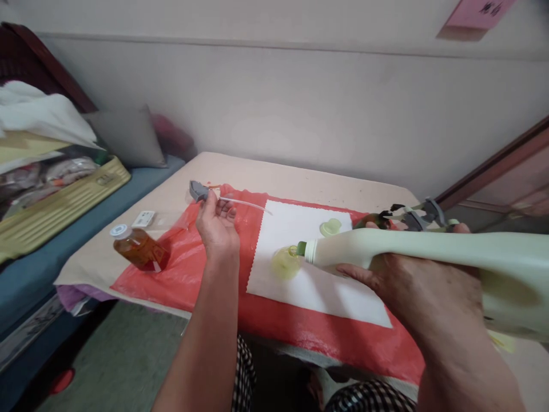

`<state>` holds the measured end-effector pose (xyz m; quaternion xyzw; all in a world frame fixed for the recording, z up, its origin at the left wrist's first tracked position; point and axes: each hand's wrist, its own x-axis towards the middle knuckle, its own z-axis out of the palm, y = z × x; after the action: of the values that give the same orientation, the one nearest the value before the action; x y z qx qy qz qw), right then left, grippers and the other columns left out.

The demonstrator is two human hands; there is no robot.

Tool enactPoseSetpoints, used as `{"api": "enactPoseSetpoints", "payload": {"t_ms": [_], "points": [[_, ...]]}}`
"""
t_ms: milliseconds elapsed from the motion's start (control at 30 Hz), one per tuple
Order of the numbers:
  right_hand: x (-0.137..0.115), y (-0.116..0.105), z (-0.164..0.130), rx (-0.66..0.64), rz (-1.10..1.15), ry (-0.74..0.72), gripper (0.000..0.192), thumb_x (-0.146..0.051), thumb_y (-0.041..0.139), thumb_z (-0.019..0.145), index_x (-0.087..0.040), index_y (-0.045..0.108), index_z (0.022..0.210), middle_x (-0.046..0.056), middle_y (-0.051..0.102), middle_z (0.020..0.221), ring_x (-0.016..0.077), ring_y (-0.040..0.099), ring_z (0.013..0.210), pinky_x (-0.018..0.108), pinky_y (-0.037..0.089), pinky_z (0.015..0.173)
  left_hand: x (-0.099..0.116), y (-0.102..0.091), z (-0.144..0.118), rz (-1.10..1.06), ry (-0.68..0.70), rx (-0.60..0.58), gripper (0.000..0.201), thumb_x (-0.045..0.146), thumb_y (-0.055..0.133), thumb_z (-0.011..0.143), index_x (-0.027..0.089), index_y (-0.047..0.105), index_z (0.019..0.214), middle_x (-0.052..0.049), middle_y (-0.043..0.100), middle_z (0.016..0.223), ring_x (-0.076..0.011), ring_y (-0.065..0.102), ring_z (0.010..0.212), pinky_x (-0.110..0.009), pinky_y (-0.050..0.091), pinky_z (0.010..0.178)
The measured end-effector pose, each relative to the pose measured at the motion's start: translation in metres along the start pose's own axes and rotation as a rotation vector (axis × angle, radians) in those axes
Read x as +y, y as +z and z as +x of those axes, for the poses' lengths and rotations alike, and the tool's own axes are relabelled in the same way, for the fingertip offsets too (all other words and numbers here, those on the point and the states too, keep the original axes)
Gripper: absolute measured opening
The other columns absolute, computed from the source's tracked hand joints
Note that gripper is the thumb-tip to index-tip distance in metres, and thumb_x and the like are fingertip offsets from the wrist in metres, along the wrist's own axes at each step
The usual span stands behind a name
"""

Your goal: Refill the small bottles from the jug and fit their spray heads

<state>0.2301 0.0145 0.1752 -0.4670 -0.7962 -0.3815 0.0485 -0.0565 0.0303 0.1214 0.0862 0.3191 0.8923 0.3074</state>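
My left hand (218, 223) is closed around a grey spray head (198, 191), whose thin clear tube (249, 204) points right over the white cloth. My right hand (412, 292) grips a big pale-green jug (446, 246) tilted on its side. The jug's dark-green spout sits right at the mouth of a small clear yellowish bottle (286, 264) on the white cloth (338, 303). Whether liquid is flowing is too small to make out. Behind the spout lies a light-green cap (330, 227).
A jar of amber liquid (139, 249) with a white lid stands left on the red plastic sheet (180, 274), near a small white card (143, 218). Grey-topped items (422, 214) stand partly hidden behind the jug. A wall (274, 103) borders the table's far side; a bed (26, 257) is left.
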Motion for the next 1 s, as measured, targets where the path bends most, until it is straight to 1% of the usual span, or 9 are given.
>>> {"api": "enactPoseSetpoints", "payload": {"t_ms": [167, 333, 467, 667, 733, 833, 933, 1000], "points": [[0.002, 0.002, -0.002, 0.03, 0.021, 0.001, 0.084, -0.08, 0.036, 0.086, -0.009, 0.066, 0.118, 0.025, 0.063, 0.106, 0.0451, 0.054, 0.105, 0.064, 0.032, 0.103, -0.002, 0.003, -0.003, 0.008, -0.003, 0.009, 0.018, 0.035, 0.07, 0.086, 0.018, 0.065, 0.086, -0.002, 0.069, 0.079, -0.0097, 0.063, 0.068, -0.022, 0.045, 0.066], [0.001, 0.004, -0.006, 0.095, 0.076, 0.028, 0.078, -0.074, 0.048, 0.085, -0.013, 0.06, 0.132, 0.025, 0.062, 0.115, 0.0439, 0.053, 0.109, 0.065, 0.03, 0.106, -0.004, 0.005, -0.005, 0.036, 0.002, 0.002, 0.019, 0.036, 0.071, 0.085, 0.017, 0.066, 0.087, -0.003, 0.07, 0.079, -0.01, 0.064, 0.07, -0.022, 0.045, 0.066], [0.002, 0.007, -0.008, 0.11, 0.072, 0.027, 0.081, -0.076, 0.046, 0.085, -0.013, 0.059, 0.134, 0.026, 0.062, 0.116, 0.044, 0.055, 0.108, 0.064, 0.033, 0.104, -0.007, 0.004, -0.006, 0.067, 0.015, -0.019, 0.022, 0.037, 0.074, 0.082, 0.018, 0.065, 0.087, -0.002, 0.069, 0.079, -0.0109, 0.065, 0.071, -0.023, 0.045, 0.065], [0.008, 0.017, -0.012, 0.118, 0.143, 0.042, 0.085, -0.078, 0.044, 0.085, -0.009, 0.059, 0.134, 0.027, 0.064, 0.113, 0.0439, 0.058, 0.106, 0.063, 0.037, 0.099, -0.012, 0.007, -0.01, 0.1, 0.002, -0.043, 0.026, 0.038, 0.075, 0.08, 0.017, 0.064, 0.089, -0.002, 0.069, 0.078, -0.0097, 0.063, 0.067, -0.022, 0.043, 0.063], [0.009, 0.022, -0.015, 0.109, 0.179, 0.074, 0.085, -0.077, 0.048, 0.084, -0.008, 0.061, 0.131, 0.027, 0.066, 0.108, 0.0419, 0.06, 0.1, 0.058, 0.041, 0.094, -0.014, 0.009, -0.012, 0.106, -0.009, -0.05, 0.026, 0.036, 0.076, 0.079, 0.016, 0.064, 0.09, -0.003, 0.069, 0.078, -0.0096, 0.063, 0.066, -0.021, 0.043, 0.062], [0.011, 0.03, -0.019, 0.071, 0.254, 0.126, 0.079, -0.075, 0.055, 0.082, -0.01, 0.066, 0.125, 0.02, 0.07, 0.091, 0.0351, 0.063, 0.087, 0.048, 0.045, 0.085, -0.019, 0.013, -0.017, 0.116, -0.025, -0.057, 0.025, 0.035, 0.075, 0.079, 0.015, 0.064, 0.09, -0.004, 0.07, 0.077, -0.01, 0.063, 0.065, -0.021, 0.044, 0.062], [0.011, 0.039, -0.021, 0.036, 0.309, 0.179, 0.074, -0.074, 0.058, 0.081, -0.013, 0.068, 0.121, 0.014, 0.07, 0.076, 0.0292, 0.063, 0.074, 0.041, 0.044, 0.075, -0.024, 0.017, -0.022, 0.115, -0.061, -0.085, 0.023, 0.034, 0.073, 0.081, 0.014, 0.065, 0.09, -0.004, 0.07, 0.075, -0.0107, 0.064, 0.067, -0.021, 0.045, 0.063], [0.01, 0.045, -0.021, 0.017, 0.324, 0.233, 0.073, -0.076, 0.057, 0.08, -0.013, 0.072, 0.112, 0.013, 0.069, 0.07, 0.027, 0.062, 0.067, 0.038, 0.042, 0.069, -0.026, 0.02, -0.027, 0.104, -0.107, -0.111, 0.02, 0.033, 0.072, 0.083, 0.015, 0.066, 0.09, -0.004, 0.07, 0.075, -0.0107, 0.065, 0.067, -0.02, 0.045, 0.063]]}}
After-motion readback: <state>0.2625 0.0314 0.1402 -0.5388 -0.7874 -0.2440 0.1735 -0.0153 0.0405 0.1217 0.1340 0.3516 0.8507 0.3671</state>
